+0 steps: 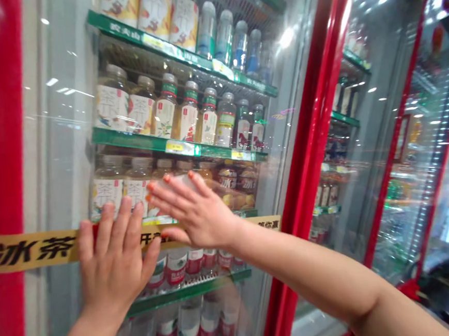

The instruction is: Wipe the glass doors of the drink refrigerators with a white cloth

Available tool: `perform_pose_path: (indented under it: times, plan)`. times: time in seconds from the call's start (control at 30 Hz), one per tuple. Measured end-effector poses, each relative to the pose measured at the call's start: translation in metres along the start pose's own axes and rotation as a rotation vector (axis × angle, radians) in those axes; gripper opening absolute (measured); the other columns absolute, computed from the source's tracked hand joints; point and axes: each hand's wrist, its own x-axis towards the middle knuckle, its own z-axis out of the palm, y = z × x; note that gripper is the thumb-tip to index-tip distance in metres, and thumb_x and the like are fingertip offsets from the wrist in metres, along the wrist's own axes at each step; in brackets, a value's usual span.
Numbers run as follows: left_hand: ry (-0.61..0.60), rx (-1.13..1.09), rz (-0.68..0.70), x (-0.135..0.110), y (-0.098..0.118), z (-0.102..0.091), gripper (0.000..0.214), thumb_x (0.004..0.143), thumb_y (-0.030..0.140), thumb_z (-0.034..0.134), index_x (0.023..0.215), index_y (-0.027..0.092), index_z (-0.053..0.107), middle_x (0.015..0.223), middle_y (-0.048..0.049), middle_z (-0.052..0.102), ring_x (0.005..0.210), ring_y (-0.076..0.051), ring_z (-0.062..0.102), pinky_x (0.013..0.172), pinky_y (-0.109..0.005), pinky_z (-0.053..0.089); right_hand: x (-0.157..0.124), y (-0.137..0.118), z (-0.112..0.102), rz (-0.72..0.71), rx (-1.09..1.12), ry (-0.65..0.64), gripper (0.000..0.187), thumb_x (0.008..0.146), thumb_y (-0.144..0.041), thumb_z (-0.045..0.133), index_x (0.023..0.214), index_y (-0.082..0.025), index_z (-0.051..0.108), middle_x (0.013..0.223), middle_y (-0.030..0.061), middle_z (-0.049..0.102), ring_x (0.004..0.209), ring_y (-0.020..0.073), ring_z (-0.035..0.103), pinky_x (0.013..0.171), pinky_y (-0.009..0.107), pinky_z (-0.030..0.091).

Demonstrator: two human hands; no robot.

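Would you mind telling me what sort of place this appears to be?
This is probably a convenience store or supermarket drinks section. Red-framed glass-door refrigerators stand side by side, green shelves hold rows of bottled tea, and yellow price tags line the shelf edges.

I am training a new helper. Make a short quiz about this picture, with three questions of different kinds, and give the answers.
1. True or false: the left hand holds a bottle.
2. Multiple choice: the shelf edges inside the glass-door cooler are A) blue, B) green, C) red.
3. Fill in the blank: the fingernails of the right hand are ____.

Key: 1 false; 2 B; 3 orange.
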Motion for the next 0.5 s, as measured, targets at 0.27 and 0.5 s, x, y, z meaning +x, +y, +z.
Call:
perform_pose_path:
  times: [0.27, 0.5]
  plan:
    - [0.027, -0.028, 0.024, 0.000, -0.002, 0.001, 0.088, 0.103, 0.053, 0.065, 0.178, 0.028, 0.026, 0.187, -0.0036, 0.026, 0.176, -0.027, 0.020, 0.147, -0.056, 0.008, -0.130, 0.034, 0.025, 0.902, -0.023, 0.140, 0.088, 0.116, -0.065, 0.021, 0.178, -0.018, -0.020, 0.190, 0.0200, -0.010, 0.178, 0.0389, -0.008, 0.136, 0.079, 0.024]
    - [-0.016, -0.049, -0.044, 0.003, 0.008, -0.002, 0.079, 0.104, 0.047, 0.063, 0.176, 0.036, 0.032, 0.186, 0.0002, 0.031, 0.175, -0.030, 0.023, 0.145, -0.063, 0.012, -0.177, -0.070, 0.050, 0.495, -0.008, 0.006, 0.102, 0.107, -0.075, 0.049, 0.183, -0.023, 0.006, 0.191, 0.0137, 0.011, 0.179, 0.0378, 0.000, 0.142, 0.065, 0.019]
